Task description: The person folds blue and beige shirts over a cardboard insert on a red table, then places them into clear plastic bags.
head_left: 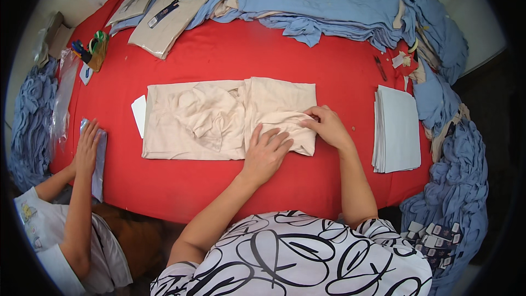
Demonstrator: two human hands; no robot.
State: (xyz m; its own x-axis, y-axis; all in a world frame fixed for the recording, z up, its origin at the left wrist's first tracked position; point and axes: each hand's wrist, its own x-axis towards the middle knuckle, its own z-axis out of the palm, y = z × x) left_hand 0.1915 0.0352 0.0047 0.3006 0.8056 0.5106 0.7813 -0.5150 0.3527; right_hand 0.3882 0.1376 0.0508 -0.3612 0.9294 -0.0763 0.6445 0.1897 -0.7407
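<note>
Right grip (330, 126) on garment (203, 118), clothes (350, 8) beyond

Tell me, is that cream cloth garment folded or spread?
Mostly folded: the cream cloth garment makes a layered rectangle, fabric bunched on top.

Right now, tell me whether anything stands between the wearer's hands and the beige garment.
Nothing visible does: the left hand lies directly on the beige garment, and the right hand is at its right-hand edge, with nothing between.

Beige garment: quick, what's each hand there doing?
Left hand: open, resting on the beige garment.
Right hand: curled at the garment's right edge; whether it pinches cloth can't be told.
</note>
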